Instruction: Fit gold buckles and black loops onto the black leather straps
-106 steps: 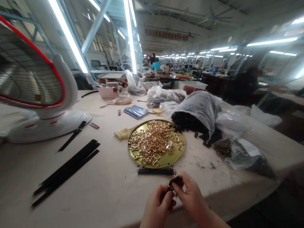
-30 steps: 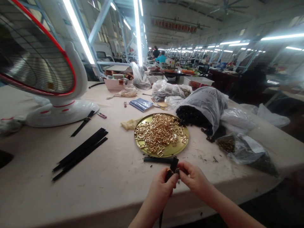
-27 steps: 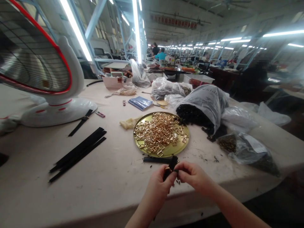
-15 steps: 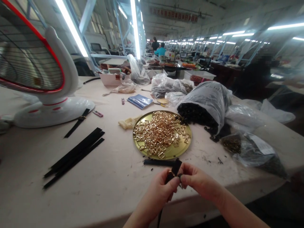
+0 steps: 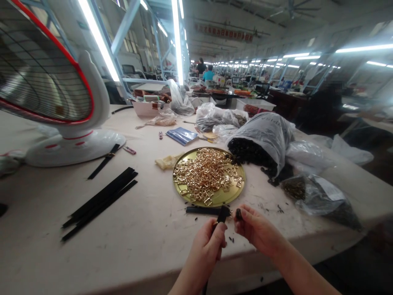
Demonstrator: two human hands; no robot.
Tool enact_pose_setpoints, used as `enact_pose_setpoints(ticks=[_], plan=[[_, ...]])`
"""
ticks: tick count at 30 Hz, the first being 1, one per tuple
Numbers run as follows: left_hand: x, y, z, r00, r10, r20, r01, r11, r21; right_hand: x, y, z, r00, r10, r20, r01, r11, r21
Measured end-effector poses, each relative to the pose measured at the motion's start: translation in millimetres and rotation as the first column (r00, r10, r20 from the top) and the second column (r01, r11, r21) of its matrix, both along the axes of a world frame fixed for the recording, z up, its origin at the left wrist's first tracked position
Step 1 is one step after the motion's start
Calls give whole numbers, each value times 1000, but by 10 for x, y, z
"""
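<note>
My left hand (image 5: pixel 211 239) is closed around a black strap (image 5: pixel 223 214); the strap's flat end points up past the thumb and its tail hangs below the hand. A glint of gold shows on it by the fingers. To the right, my right hand (image 5: pixel 256 227) pinches a small dark piece (image 5: pixel 238 214) between thumb and fingertips, a short gap from the strap. Beyond both hands lies a round gold tray (image 5: pixel 231 197) heaped with gold buckles (image 5: pixel 205 172). Another black strap (image 5: pixel 199 210) rests along the tray's near rim.
Several black straps (image 5: pixel 101 200) lie at the left, below a white fan (image 5: pixel 76 147) with a red rim. A plastic bag (image 5: pixel 267 135) spills black pieces right of the tray. Another clear bag (image 5: pixel 325 200) sits near the right edge. Behind is a blue packet (image 5: pixel 181 135).
My right hand has drawn away from the strap to the right, with the small dark piece in its fingertips. My left hand keeps its hold. The view has shifted slightly.
</note>
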State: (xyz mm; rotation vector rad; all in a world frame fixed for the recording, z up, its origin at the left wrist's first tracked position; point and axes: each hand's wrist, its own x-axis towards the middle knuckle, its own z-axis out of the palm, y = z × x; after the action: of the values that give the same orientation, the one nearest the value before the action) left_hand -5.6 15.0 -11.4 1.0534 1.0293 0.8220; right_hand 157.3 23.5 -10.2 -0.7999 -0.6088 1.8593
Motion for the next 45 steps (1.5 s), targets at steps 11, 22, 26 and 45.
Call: enact_pose_setpoints(ticks=[11,22,26,45], plan=[[114,-228,54,997,-43,68,48,996,-76,-71,-139,98,989,-148,14,148,989,2],[223,-324,64,988,55,145,-29,984,-174,-133,-286,152,854,-349,385,167,887,431],[250,-297,15,993,62,97,-45,985,-169,-149,-270,143,787,-446,426,202,839,505],[97,-124,-113,954,62,-292,-10,984,177,-126,-62,-129,931,-209,300,191,978,88]])
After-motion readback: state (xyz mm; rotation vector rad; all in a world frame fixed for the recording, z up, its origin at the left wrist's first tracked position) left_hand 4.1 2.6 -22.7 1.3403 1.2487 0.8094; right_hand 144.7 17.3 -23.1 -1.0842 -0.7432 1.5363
